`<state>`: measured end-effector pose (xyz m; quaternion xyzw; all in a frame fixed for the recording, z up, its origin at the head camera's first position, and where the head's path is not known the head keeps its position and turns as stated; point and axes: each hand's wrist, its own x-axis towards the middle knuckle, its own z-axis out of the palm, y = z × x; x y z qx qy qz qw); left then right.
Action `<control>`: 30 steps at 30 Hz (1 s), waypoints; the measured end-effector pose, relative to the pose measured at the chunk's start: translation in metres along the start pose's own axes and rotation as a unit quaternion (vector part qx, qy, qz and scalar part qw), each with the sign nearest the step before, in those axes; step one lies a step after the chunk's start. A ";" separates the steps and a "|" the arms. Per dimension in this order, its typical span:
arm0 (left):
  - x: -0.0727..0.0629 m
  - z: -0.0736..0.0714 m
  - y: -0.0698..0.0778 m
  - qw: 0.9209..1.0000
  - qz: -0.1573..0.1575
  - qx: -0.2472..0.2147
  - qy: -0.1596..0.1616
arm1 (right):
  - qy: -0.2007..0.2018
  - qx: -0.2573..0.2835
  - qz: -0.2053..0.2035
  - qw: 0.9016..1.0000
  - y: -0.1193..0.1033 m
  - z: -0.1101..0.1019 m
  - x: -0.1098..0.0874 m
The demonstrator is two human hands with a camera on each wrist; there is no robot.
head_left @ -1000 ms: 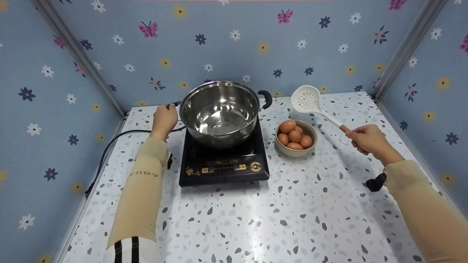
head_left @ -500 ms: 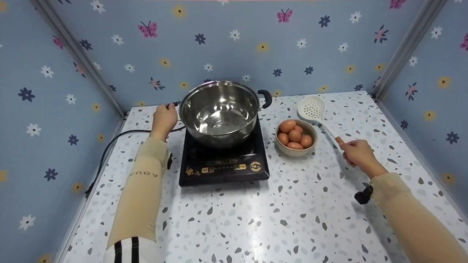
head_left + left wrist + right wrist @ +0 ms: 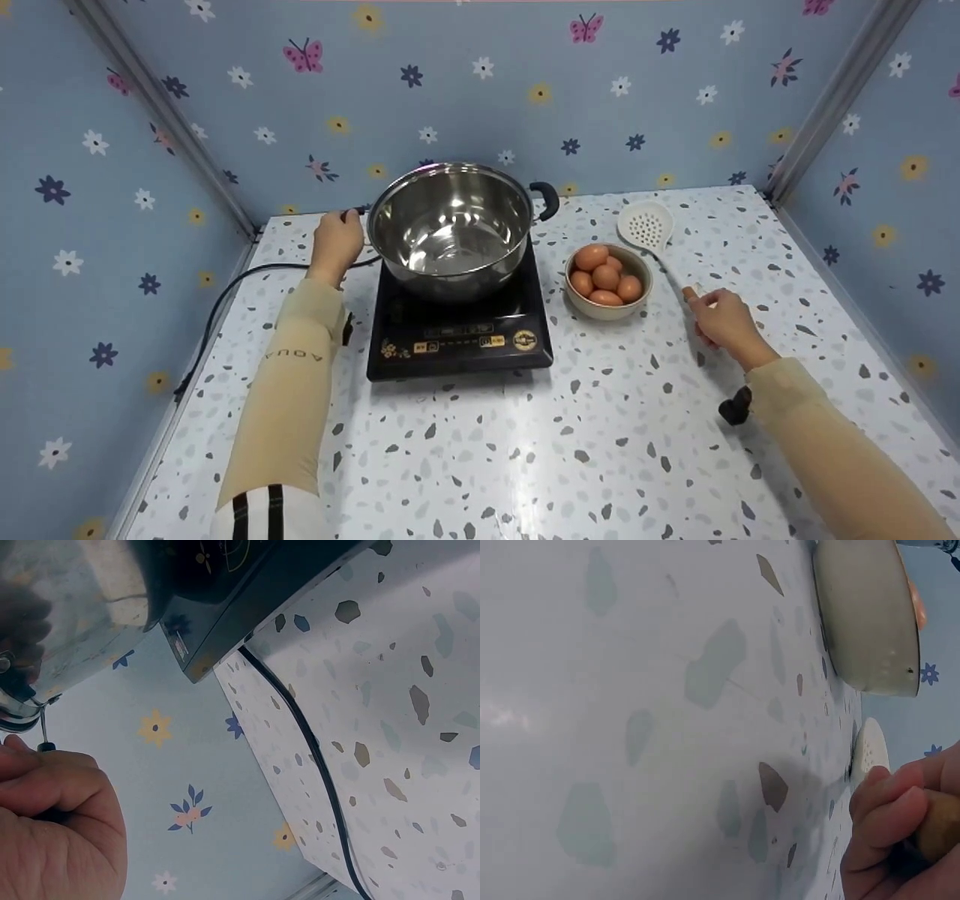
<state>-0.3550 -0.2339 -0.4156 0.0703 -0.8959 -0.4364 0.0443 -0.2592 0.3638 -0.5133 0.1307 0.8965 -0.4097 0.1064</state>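
Note:
My left hand (image 3: 337,241) grips the left handle of a steel pot (image 3: 450,225); its fingers cover most of that handle. The pot stands on a black induction cooker (image 3: 459,351). On the right, my right hand (image 3: 726,324) holds a white skimmer (image 3: 646,225) by its wooden handle (image 3: 689,294). The skimmer's perforated head lies low at the table's back, behind and right of a bowl (image 3: 609,312) of brown eggs (image 3: 606,277). In the right wrist view the fingers (image 3: 889,821) curl round the wooden handle end (image 3: 939,826).
A black power cord (image 3: 225,300) runs from the cooker over the table's left edge. Flowered wall panels (image 3: 480,97) close in the back and both sides. The pot's right handle (image 3: 548,201) sticks out toward the bowl. Speckled tabletop (image 3: 480,457) extends in front.
My right hand has moved left and toward me, lowering the skimmer so its head shifts right and down toward the tabletop. The left hand stays on the pot handle.

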 end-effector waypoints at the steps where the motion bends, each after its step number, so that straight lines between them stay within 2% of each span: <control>1: 0.001 0.000 0.000 1.000 -0.002 0.001 0.001 | 0.001 -0.010 -0.004 1.000 0.000 0.001 0.000; 5: 0.003 0.002 -0.003 1.000 -0.003 0.008 0.005 | 0.005 -0.039 -0.005 0.999 -0.001 0.006 0.000; 10: 0.000 0.000 -0.003 1.000 -0.014 -0.010 0.008 | 0.026 -0.070 -0.012 0.997 -0.001 0.012 -0.003; 14: 0.000 -0.002 -0.003 0.999 -0.020 -0.047 0.002 | 0.049 -0.100 -0.030 0.993 -0.002 0.013 -0.006; 18: -0.001 -0.002 -0.003 0.995 -0.032 -0.095 -0.009 | 0.045 -0.125 -0.040 0.990 -0.004 0.014 -0.006; 24: -0.004 -0.004 -0.002 0.988 -0.056 -0.140 -0.024 | 0.025 -0.127 -0.028 0.991 -0.005 0.017 -0.007; 30: -0.009 -0.008 -0.002 0.985 -0.062 -0.159 -0.030 | 0.029 -0.124 -0.033 0.991 -0.004 0.020 -0.006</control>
